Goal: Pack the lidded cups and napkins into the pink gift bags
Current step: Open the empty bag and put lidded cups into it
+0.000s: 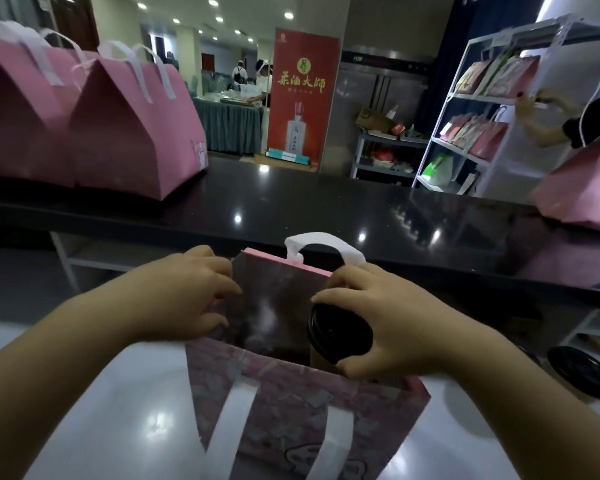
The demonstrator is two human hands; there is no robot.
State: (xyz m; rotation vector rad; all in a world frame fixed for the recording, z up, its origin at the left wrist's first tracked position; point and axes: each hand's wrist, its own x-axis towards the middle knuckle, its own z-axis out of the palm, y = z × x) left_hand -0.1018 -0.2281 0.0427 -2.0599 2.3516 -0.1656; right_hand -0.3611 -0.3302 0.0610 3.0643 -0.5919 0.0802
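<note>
An open pink gift bag [291, 410] with white handles stands on the white surface in front of me. My right hand [392, 320] grips a brown cup with a black lid [338, 332] at the bag's right side, the cup partly inside the mouth. My left hand [187, 296] holds the bag's left edge, fingers curled on the rim. The bag's inside is dark and I see no napkins.
A raised black counter [326, 209] runs across ahead. Two closed pink bags [118, 126] stand on it at the left, another pink bag [589, 188] at the right. A white shelf rack [482, 133] holds more bags. Black lids [582, 372] lie at the right.
</note>
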